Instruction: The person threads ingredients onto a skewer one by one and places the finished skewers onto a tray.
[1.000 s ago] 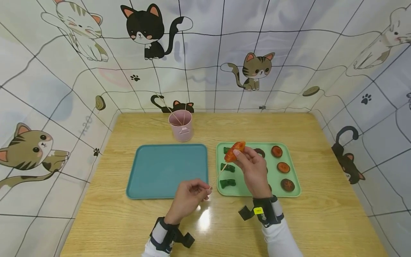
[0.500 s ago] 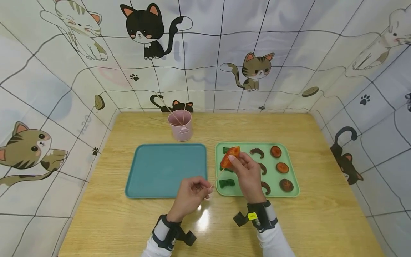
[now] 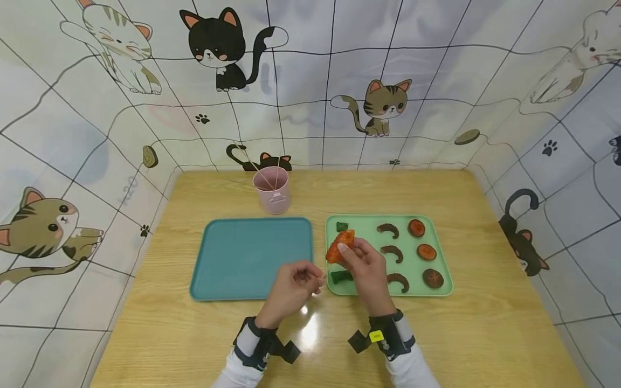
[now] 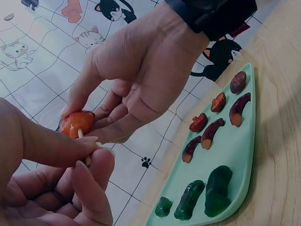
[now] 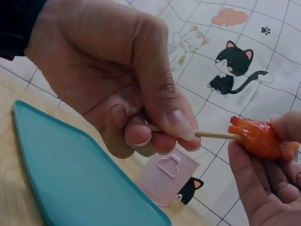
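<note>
My right hand [image 3: 361, 264] holds an orange-red food piece [image 3: 339, 246] between thumb and fingers, above the left edge of the light green tray [image 3: 439, 293]. My left hand [image 3: 296, 283] pinches a thin wooden skewer [image 5: 216, 134] whose tip is pushed into that piece [image 5: 263, 139]. In the left wrist view the skewer end [image 4: 81, 134] meets the orange piece [image 4: 75, 123], with my right hand [image 4: 136, 80] above it. On the green tray [image 4: 235, 160] lie dark green pieces [image 4: 217, 190], brown curved pieces [image 3: 390, 250] and round red-brown pieces [image 3: 426, 251].
A teal tray [image 3: 249, 256] lies to the left of the green one. A pink cup [image 3: 271, 191] with more skewers stands behind it, also seen as the pink cup [image 5: 164, 181] in the right wrist view. Cat-patterned walls enclose the wooden table [image 3: 485, 334] on three sides.
My right hand has brought the orange piece down and to the left, toward my left hand. The piece has slid along the skewer, so less of the stick shows between the hands.
</note>
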{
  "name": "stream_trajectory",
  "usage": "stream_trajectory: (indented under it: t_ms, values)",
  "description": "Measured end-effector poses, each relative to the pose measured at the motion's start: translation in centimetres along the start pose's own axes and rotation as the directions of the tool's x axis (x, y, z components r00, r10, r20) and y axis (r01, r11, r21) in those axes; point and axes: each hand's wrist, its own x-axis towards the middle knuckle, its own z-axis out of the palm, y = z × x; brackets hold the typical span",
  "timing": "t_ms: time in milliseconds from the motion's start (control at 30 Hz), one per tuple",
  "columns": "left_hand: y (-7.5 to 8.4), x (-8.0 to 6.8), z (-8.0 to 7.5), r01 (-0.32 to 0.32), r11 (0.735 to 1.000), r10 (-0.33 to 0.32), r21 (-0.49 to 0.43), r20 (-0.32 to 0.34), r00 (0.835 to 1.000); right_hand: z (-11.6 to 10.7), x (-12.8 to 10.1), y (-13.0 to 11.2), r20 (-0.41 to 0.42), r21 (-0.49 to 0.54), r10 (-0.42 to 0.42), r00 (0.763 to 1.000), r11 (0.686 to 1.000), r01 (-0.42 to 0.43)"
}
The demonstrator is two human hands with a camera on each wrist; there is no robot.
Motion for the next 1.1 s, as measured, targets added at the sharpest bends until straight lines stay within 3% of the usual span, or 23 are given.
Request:
stream_trajectory:
  t_ms: [300,633,900,1100]
  values:
    - [-0.2,-0.2,-0.7,-0.007,1.000,0.007,-0.012,0.012,1.000,0.1,0.1,-0.3,0.014,0.005,0.014,1.000,1.000,-0.014]
    - [-0.6,0.0,-2.0,-0.018,1.000,0.019,0.022,-0.034,0.999,0.6,0.8,-0.5,0.077,-0.028,0.002,0.997,1.000,0.000]
    - [-0.6,0.2,-3.7,0.017,1.000,-0.014,0.025,-0.116,0.993,1.7,2.4,-0.8,0.069,-0.139,0.015,0.997,0.990,-0.005]
    - [-1.3,0.0,-5.8,0.052,0.999,-0.050,0.001,-0.232,0.971,2.3,4.4,0.1,0.052,-0.213,0.016,0.999,0.977,-0.004]
